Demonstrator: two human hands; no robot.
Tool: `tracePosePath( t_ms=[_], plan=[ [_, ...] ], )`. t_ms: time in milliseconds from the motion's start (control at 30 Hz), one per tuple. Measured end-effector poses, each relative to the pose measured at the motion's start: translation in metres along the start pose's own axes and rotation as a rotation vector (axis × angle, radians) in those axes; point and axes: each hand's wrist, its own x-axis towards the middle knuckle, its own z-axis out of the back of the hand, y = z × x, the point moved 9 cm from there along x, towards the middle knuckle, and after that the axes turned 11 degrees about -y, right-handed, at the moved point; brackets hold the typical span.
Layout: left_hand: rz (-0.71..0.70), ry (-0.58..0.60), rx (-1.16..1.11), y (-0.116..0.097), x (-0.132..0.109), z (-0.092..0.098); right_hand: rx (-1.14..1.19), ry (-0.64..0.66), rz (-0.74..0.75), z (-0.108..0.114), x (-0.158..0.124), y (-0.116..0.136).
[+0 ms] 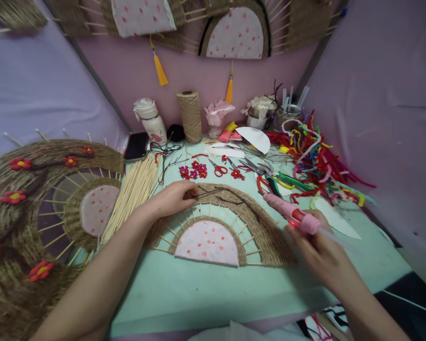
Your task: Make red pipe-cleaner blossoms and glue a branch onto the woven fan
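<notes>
A half-round fan (pixel 273 239) woven from brown twine lies on the table, with thin sticks as spokes and a pink-patterned cloth half-disc at its centre. Along its upper band runs a dark brown twig (pixel 244 203). My left hand (pixel 173 198) rests at the band's upper left, fingers pinched on the twig's left end. To the right of the fan, my right hand (pixel 317 244) is wrapped around a pink glue gun (pixel 293 212); its nozzle points up and left, a red light glows on it, and a clear glue stick juts from its back.
Behind the fan lie red flowers (pixel 199 169), red-handled scissors (pixel 218 168), pliers (pixel 291 180) and a heap of colourful pipe cleaners (pixel 319 147). A twine spool (pixel 190 116) and a white bottle (pixel 151 122) stand at the back. A larger flowered fan (pixel 53 156) and thin sticks (pixel 133 187) are left.
</notes>
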Motion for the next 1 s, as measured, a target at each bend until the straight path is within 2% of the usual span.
tracePosePath(
  t_ms=[133,300,433,533,733,867,1000],
  plan=[
    [0.195,-0.015,-0.161,0.012,-0.003,0.010,0.004,0.036,-0.009,-0.004,-0.003,0.001],
    [0.422,0.051,-0.642,0.015,-0.012,0.009,0.059,0.077,0.008,-0.010,-0.003,0.013],
    [0.582,0.111,-1.007,0.009,-0.016,-0.007,0.118,0.102,0.017,-0.016,-0.003,0.026],
    [0.653,0.153,-1.209,0.003,-0.014,-0.024,0.139,0.091,0.064,-0.020,-0.004,0.036],
    [0.715,0.256,-1.387,-0.013,-0.017,-0.045,0.141,0.068,0.089,-0.026,-0.004,0.046],
    [0.720,0.287,-1.413,-0.022,-0.020,-0.047,0.153,0.108,0.042,-0.032,-0.006,0.048],
    [0.721,0.269,-1.414,-0.022,-0.019,-0.047,0.152,0.135,0.028,-0.036,-0.009,0.048]
  ],
)
